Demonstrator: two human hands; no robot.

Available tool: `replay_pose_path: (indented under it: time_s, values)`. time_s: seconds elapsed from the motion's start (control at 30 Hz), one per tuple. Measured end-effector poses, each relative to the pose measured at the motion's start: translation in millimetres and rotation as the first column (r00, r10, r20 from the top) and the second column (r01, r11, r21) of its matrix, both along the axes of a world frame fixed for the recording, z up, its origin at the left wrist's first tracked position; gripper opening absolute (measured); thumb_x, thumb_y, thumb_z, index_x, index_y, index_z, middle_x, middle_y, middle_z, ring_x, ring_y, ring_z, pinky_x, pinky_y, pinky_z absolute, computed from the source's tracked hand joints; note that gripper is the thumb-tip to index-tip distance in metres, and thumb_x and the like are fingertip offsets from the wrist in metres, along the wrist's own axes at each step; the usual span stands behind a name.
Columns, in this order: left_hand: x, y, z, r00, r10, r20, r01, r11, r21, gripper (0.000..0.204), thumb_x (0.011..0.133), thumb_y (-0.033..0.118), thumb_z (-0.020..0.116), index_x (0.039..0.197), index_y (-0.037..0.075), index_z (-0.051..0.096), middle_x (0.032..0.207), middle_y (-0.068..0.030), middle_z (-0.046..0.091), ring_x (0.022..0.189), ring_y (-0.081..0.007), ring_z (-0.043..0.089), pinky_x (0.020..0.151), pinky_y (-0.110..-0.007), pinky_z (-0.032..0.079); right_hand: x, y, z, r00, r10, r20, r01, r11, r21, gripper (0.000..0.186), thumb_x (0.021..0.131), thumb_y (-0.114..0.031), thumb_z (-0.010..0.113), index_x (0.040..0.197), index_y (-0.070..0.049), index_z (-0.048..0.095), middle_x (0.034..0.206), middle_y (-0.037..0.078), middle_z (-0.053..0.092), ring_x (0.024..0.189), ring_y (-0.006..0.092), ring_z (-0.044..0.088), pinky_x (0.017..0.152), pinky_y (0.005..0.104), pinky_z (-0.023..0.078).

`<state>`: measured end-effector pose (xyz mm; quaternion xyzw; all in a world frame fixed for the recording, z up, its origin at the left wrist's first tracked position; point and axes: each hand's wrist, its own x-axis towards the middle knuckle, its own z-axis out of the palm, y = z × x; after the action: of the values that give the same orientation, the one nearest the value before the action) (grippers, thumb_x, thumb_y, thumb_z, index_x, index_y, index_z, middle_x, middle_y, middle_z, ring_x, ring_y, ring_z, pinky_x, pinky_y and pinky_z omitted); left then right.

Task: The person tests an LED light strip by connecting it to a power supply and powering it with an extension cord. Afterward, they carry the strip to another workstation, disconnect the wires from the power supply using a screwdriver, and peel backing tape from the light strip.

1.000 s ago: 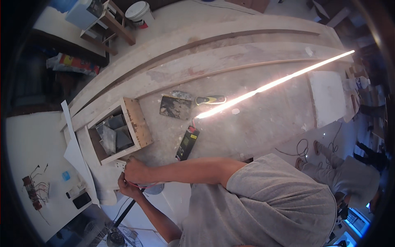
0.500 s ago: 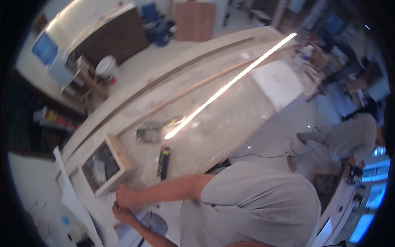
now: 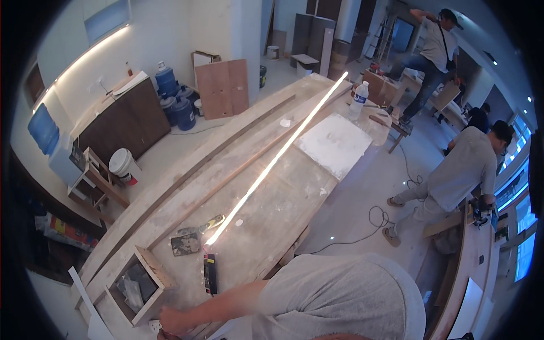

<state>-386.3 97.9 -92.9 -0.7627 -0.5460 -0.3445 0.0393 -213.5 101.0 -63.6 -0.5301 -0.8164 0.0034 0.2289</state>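
Note:
My right hand [image 3: 175,319] is closed at the lower left, just below an open wooden box [image 3: 141,254], beside a small white socket piece [image 3: 154,326]; what its fingers grip is unclear. My left hand cannot be made out at the lower edge. A black rectangular power unit [image 3: 210,277] lies on the workbench [image 3: 266,238], wired to a glowing light strip [image 3: 272,164] stretching diagonally to the far end. Left of the strip are a dark flat plate [image 3: 185,244] and a yellow-black tool [image 3: 211,223].
Co-workers [image 3: 459,170] stand at right by a side bench [image 3: 470,272], another [image 3: 430,45] is raised behind. A white board [image 3: 334,144] and bottle [image 3: 359,97] top the bench's far end; cables [image 3: 378,220] cross the floor. A bucket [image 3: 122,162] sits left.
My view has tilted up toward the room, so the bench and my arms sit lower in the picture and the co-workers show more fully. My right hand stays beside the wooden box.

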Motion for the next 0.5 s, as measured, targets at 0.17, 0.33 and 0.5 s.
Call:
replay_pose_path:
  time_s: [0.17,0.33,0.5]
  values:
    - [3,-7,8,0.998,0.067,-0.013,-0.067,0.998,0.003,0.026,0.089,0.021,0.066,0.090,-0.004,0.071,0.086,-0.0244,0.069,0.076,-0.0415,0.065,0.071,-0.051,0.052,1,1,9,0.995,0.084,0.049,-0.078,0.991,-0.110,0.019,0.079,-0.029,0.067,0.081,-0.015,0.081,0.082,0.007,0.076,0.081,0.0254,0.069,0.077,0.0447,0.045]
    - [21,-7,13,0.998,0.060,-0.012,-0.060,0.998,0.013,0.033,0.095,0.026,0.057,0.083,-0.002,0.071,0.079,-0.0246,0.068,0.072,-0.0418,0.064,0.065,-0.053,0.050,-7,14,-14,0.998,0.046,0.052,-0.042,0.997,-0.068,0.018,0.080,-0.027,0.068,0.083,-0.015,0.081,0.084,0.005,0.076,0.082,0.0242,0.069,0.077,0.0449,0.045]
    - [27,-9,16,0.999,0.053,0.000,-0.053,0.997,0.060,0.039,0.098,0.026,0.053,0.079,-0.002,0.071,0.075,-0.0252,0.067,0.068,-0.0441,0.063,0.062,-0.055,0.049,-7,19,-17,0.994,0.086,0.064,-0.077,0.989,-0.126,0.019,0.080,-0.026,0.067,0.084,-0.014,0.081,0.084,0.006,0.076,0.082,0.0246,0.068,0.076,0.0458,0.046]
